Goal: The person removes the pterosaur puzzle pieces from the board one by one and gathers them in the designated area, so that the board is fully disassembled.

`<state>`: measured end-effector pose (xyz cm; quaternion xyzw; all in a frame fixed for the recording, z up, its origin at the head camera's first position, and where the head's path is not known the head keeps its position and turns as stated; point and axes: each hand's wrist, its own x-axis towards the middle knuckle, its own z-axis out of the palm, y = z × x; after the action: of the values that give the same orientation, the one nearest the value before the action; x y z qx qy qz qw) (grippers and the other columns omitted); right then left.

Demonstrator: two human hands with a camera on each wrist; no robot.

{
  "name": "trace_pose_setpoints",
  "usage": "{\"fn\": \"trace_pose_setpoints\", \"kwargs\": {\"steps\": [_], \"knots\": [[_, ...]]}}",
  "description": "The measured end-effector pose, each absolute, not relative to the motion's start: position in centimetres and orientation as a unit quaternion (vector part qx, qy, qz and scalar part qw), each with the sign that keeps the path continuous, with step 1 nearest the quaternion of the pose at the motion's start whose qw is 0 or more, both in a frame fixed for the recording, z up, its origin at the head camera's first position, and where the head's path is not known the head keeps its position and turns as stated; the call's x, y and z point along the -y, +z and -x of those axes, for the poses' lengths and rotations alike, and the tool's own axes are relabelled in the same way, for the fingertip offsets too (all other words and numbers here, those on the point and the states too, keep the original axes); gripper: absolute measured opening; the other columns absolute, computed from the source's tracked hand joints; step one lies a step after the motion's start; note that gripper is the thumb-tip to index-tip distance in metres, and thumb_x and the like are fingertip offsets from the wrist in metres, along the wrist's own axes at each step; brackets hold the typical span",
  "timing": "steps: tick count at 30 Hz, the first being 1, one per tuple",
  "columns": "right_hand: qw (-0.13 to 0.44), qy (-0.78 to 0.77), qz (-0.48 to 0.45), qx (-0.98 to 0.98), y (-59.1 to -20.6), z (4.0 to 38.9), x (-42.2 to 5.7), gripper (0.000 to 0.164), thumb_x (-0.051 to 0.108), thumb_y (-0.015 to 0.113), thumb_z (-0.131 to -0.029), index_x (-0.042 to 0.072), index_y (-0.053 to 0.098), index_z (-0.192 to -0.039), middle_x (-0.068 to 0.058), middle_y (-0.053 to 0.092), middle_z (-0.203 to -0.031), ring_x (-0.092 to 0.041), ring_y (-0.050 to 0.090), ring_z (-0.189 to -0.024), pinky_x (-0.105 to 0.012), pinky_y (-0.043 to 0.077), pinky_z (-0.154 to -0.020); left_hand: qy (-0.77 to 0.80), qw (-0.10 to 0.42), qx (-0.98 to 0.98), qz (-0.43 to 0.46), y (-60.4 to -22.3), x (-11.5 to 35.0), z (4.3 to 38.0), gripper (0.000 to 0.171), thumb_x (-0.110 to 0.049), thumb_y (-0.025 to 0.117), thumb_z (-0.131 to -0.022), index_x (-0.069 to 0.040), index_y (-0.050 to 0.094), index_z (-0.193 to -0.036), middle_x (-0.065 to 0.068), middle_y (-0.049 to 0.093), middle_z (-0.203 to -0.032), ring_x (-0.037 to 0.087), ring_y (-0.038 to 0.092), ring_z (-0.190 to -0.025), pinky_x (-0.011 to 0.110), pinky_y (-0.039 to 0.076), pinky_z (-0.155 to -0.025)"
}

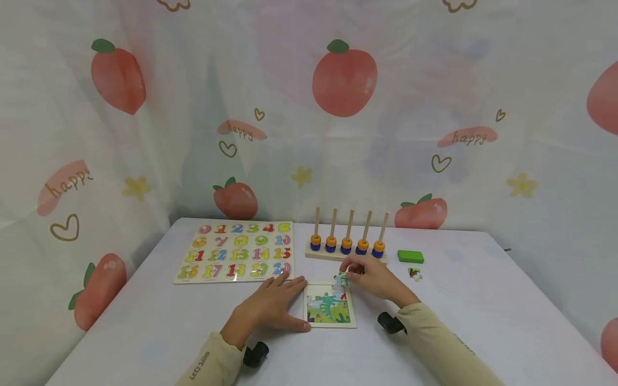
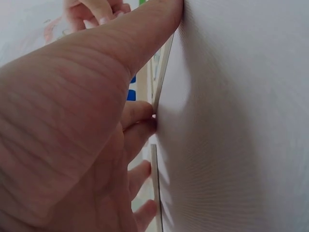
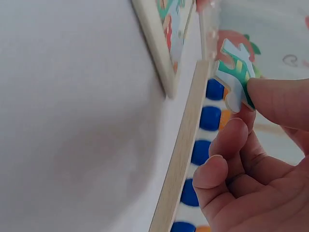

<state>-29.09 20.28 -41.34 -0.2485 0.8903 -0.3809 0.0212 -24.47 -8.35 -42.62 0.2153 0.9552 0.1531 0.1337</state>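
A small square tray puzzle with a green dinosaur picture lies on the table; its upper part shows bare board. My left hand rests flat with spread fingers, the thumb at the tray's lower left corner and fingertips by its upper left. Between thumb and fingers, my right hand pinches a puzzle piece in green, pale blue and white. That piece is held up over the tray's upper right corner in the head view. In the right wrist view the tray's pale wooden edge shows below the piece.
Behind the tray stands a wooden peg stand with orange and blue rings on upright rods. A number puzzle board lies at the back left. To the right are a green block and a loose puzzle piece.
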Motion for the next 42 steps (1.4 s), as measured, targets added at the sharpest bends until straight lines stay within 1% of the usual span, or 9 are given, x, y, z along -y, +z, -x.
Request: {"fn": "trace_pose_setpoints", "kwargs": {"steps": [5,12,18,22,25,32,37,42], "knots": [[0.018,-0.382,0.221,-0.897,-41.2,29.1,-22.5,0.01,0.002,0.069,-0.101,0.008,0.074,-0.107,-0.002,0.061,-0.089,-0.021,0.055,-0.082,-0.029,0.049,-0.07,0.161,0.133,-0.953,-0.218,-42.5,8.5,24.2,0.102,-0.066,0.084,-0.084,-0.022,0.043,-0.166,-0.003,0.035,-0.173,0.031,0.013,-0.164,0.06,0.014,-0.129],[0.01,-0.388,0.18,-0.904,-41.2,28.9,-26.3,0.012,-0.001,0.066,-0.101,0.002,0.074,-0.109,-0.006,0.066,-0.096,-0.023,0.057,-0.087,-0.029,0.052,-0.072,0.168,0.133,-0.951,-0.224,-42.6,8.7,24.2,0.101,-0.063,0.085,-0.084,-0.02,0.044,-0.165,-0.002,0.036,-0.173,0.032,0.014,-0.164,0.06,0.014,-0.129],[-0.007,-0.374,0.151,-0.915,-41.2,28.9,-30.1,0.014,-0.002,0.064,-0.1,0.001,0.073,-0.111,-0.005,0.067,-0.096,-0.023,0.056,-0.087,-0.028,0.051,-0.07,0.167,0.138,-0.95,-0.225,-42.6,8.7,24.1,0.101,-0.062,0.084,-0.085,-0.019,0.042,-0.166,-0.001,0.035,-0.173,0.033,0.012,-0.164,0.06,0.012,-0.129],[0.0,-0.365,0.12,-0.923,-41.1,29.0,-32.4,0.014,0.001,0.064,-0.102,-0.001,0.072,-0.114,-0.006,0.067,-0.098,-0.024,0.055,-0.088,-0.029,0.05,-0.069,0.158,0.133,-0.952,-0.224,-42.5,8.6,24.1,0.1,-0.063,0.083,-0.085,-0.021,0.043,-0.166,-0.002,0.035,-0.173,0.033,0.013,-0.164,0.061,0.013,-0.129],[0.001,-0.356,0.103,-0.929,-41.1,28.8,-33.9,0.015,0.003,0.063,-0.104,-0.002,0.071,-0.116,-0.007,0.067,-0.098,-0.024,0.055,-0.088,-0.03,0.05,-0.07,0.155,0.129,-0.954,-0.223,-42.3,8.4,24.0,0.1,-0.064,0.084,-0.084,-0.02,0.044,-0.165,-0.001,0.037,-0.172,0.032,0.014,-0.164,0.062,0.013,-0.128],[-0.022,-0.339,0.091,-0.936,-40.8,28.9,-36.6,0.015,0.004,0.064,-0.103,-0.002,0.072,-0.115,-0.006,0.064,-0.092,-0.024,0.053,-0.089,-0.032,0.046,-0.071,0.153,0.129,-0.955,-0.218,-42.4,8.6,24.0,0.1,-0.065,0.083,-0.084,-0.021,0.044,-0.165,-0.002,0.036,-0.172,0.033,0.013,-0.164,0.072,0.002,-0.125],[-0.011,-0.331,0.075,-0.941,-40.9,29.0,-38.2,0.017,0.003,0.062,-0.101,-0.003,0.072,-0.114,-0.005,0.062,-0.087,-0.024,0.052,-0.087,-0.031,0.045,-0.069,0.159,0.128,-0.953,-0.225,-42.8,8.8,24.5,0.102,-0.067,0.083,-0.084,-0.021,0.043,-0.166,-0.002,0.035,-0.173,0.033,0.011,-0.164,0.072,0.001,-0.125],[0.003,-0.327,0.066,-0.943,-41.1,29.4,-39.7,0.018,0.004,0.062,-0.1,-0.004,0.071,-0.113,-0.005,0.064,-0.086,-0.022,0.053,-0.085,-0.031,0.045,-0.069,0.16,0.127,-0.952,-0.226,-43.0,8.7,24.6,0.103,-0.067,0.083,-0.083,-0.021,0.043,-0.166,-0.002,0.034,-0.173,0.032,0.01,-0.164,0.072,0.001,-0.124]]}}
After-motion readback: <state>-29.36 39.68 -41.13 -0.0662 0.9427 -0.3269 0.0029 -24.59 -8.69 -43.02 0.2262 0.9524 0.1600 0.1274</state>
